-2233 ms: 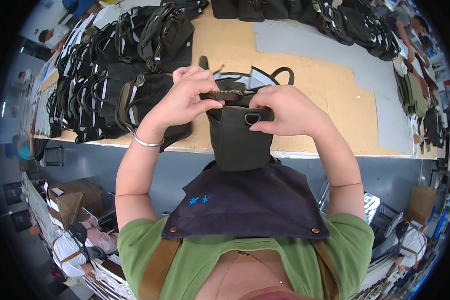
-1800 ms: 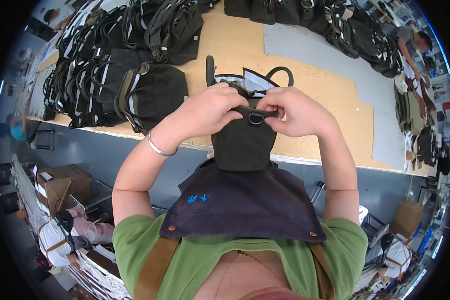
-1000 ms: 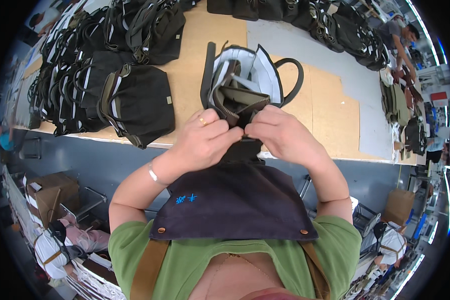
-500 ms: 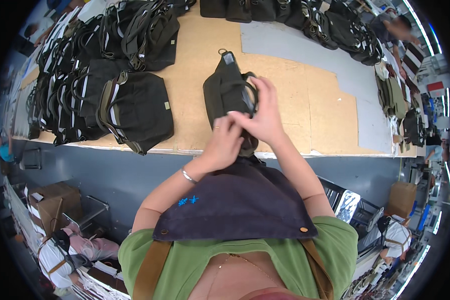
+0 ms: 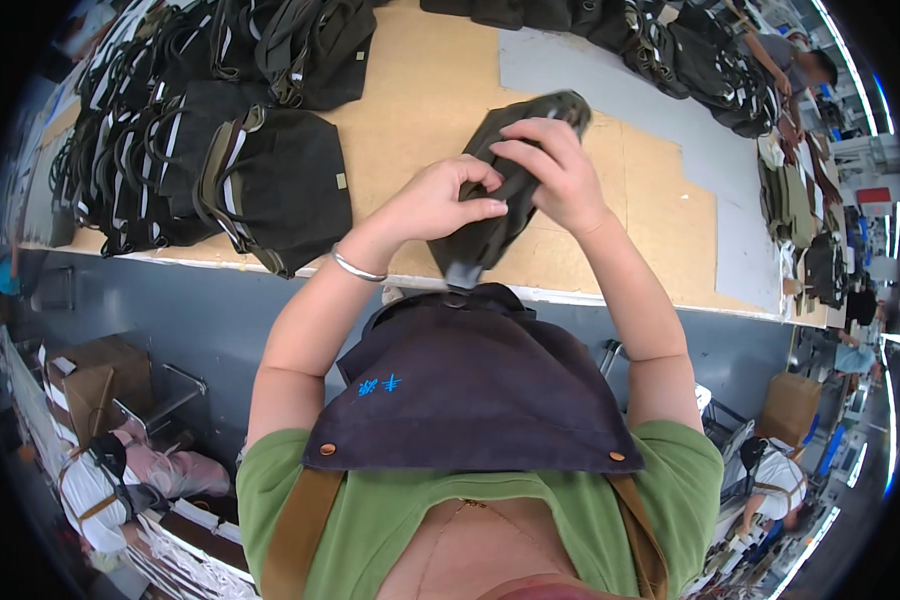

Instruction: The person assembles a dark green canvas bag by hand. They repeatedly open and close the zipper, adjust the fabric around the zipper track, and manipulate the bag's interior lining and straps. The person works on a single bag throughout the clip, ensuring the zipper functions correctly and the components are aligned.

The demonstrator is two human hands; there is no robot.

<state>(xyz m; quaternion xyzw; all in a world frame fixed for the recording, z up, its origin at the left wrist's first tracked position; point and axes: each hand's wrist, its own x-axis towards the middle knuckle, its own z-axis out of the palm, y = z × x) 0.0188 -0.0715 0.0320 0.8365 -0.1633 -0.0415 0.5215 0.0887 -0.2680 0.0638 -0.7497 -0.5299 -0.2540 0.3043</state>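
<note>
A dark olive fabric bag (image 5: pixel 490 235) is held tilted above the near edge of the wooden worktable (image 5: pixel 420 90), its top end pointing away to the right. My left hand (image 5: pixel 432 200) pinches its left side, with a silver bangle on the wrist. My right hand (image 5: pixel 555 175) grips the bag's upper part from the right. A strap end hangs from the bag's lower end over the table edge.
A row of dark bags with olive straps (image 5: pixel 240 170) lies at the table's left. More dark bags (image 5: pixel 710 70) line the far edge. A grey mat (image 5: pixel 610 80) covers the right part. Cardboard boxes (image 5: pixel 90 375) stand on the floor. Another person (image 5: pixel 790 60) stands far right.
The bag was open and upright in both hands. It has since been closed, laid toward the table and now lifted and turned, tilted to the right.
</note>
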